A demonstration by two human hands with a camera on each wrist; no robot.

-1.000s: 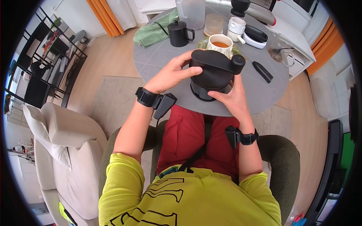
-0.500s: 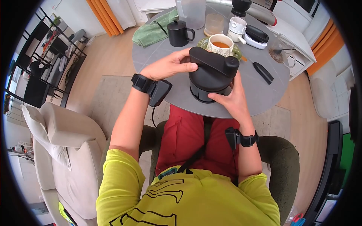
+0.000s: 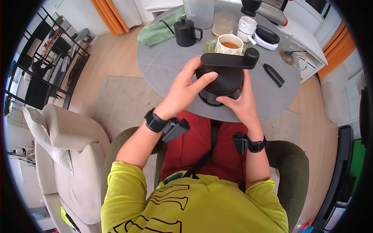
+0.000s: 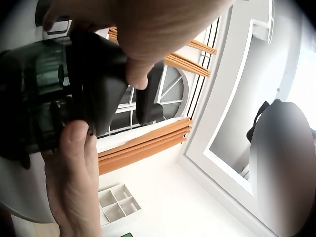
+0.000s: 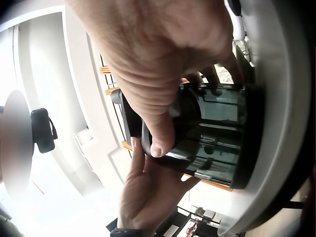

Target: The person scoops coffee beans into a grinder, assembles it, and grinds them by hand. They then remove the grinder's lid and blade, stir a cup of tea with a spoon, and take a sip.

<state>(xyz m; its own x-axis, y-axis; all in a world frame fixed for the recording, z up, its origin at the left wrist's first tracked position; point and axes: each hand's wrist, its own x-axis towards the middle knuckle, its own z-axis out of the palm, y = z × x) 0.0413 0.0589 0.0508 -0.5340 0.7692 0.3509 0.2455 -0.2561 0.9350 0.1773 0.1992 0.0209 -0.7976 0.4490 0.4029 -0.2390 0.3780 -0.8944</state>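
A black hand-crank grinder [image 3: 224, 79] stands upright near the front edge of the round grey table [image 3: 171, 79]. Its crank arm lies across the top, with the knob [image 3: 251, 55] towards the far right. My left hand [image 3: 190, 85] grips the upper part from the left, thumb on the lid. Lower down, my right hand [image 3: 243, 101] holds the body from the right, its thumb [image 5: 160, 143] across the front. In the right wrist view the lower body [image 5: 217, 136] is dark and see-through. The far fingers of both hands are partly hidden behind the grinder.
Just behind stands a patterned cup [image 3: 229, 44] of amber drink on a green saucer. A black kettle [image 3: 185, 33] and green towel [image 3: 155, 34] are at the left. A black pen-shaped tool [image 3: 274, 75] and glass jug [image 3: 292, 56] lie right; white cups [image 3: 247, 26] stand behind.
My left hand first shifted left and back, then came forward and right around the top. The crank arm and knob swung towards me, then away to the right. My right hand stayed on the body.
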